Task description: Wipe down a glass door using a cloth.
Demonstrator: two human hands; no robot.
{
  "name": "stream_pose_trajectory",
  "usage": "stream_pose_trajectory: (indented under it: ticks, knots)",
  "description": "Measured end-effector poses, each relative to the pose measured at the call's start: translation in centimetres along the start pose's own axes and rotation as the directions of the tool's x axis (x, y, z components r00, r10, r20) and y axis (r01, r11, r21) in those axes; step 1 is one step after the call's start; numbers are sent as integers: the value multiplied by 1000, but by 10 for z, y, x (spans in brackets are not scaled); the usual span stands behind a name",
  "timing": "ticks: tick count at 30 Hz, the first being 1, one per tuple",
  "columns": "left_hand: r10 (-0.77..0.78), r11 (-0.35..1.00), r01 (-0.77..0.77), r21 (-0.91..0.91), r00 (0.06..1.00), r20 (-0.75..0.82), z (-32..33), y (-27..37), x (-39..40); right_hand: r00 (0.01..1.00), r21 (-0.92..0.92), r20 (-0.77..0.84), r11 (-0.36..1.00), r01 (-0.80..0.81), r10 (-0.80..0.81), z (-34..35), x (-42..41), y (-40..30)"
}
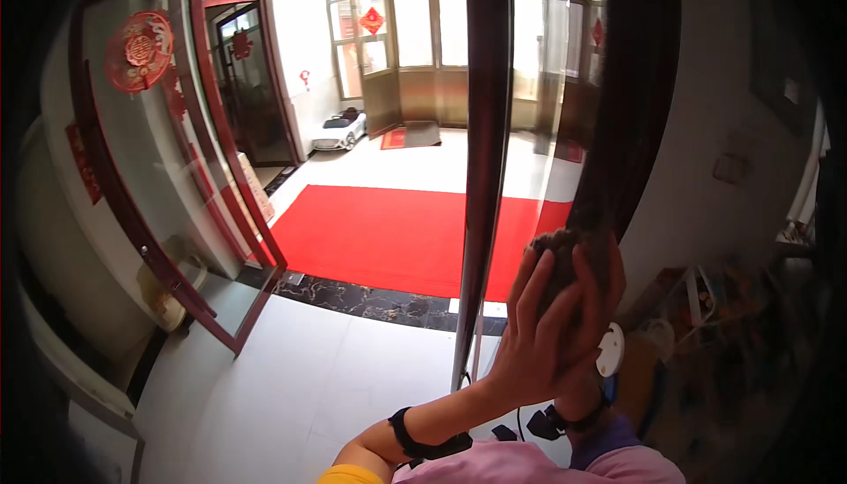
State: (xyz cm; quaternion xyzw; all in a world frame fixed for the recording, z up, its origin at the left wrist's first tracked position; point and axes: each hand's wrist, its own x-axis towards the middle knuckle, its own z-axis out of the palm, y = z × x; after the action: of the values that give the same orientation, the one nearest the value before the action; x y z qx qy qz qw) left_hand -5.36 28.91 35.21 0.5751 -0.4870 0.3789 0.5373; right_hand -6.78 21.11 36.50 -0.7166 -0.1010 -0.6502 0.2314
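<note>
Both of my hands are raised together at the right of the view, around a dark brown cloth (560,264). My left hand (539,325), with a black band on its forearm, lies on the cloth with its fingers spread. Behind it, my right hand (605,285) is partly hidden; its wrist wears a dark strap. The cloth is against or very near the glass pane and the dark door frame (638,100); exact contact cannot be told. Just left of the hands stands a dark upright door edge (488,120).
An open glass door (241,325) with a red frame stands at the left. Beyond the black marble threshold (370,302) lies a red carpet (384,239). A white toy car (341,130) is farther back. At the lower right are a round-topped stool (610,350) and cluttered shelving (695,305).
</note>
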Motion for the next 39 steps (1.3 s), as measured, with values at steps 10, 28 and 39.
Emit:
stream_pose_trajectory:
  ticks: [10, 28, 39]
  knots:
    - [-192, 974, 190, -121, 981, -7, -47, -56, -82, 991, -287, 125, 958, -3, 40, 66, -76, -30]
    - [182, 967, -194, -165, 980, -85, -66, -117, 119, 910, 292, -375, 909, 299, -178, 154, 117, 21]
    - [224, 758, -192, -624, 974, -28, -101, -79, 271, 865, 86, -389, 923, 376, -316, 171, 242, -15]
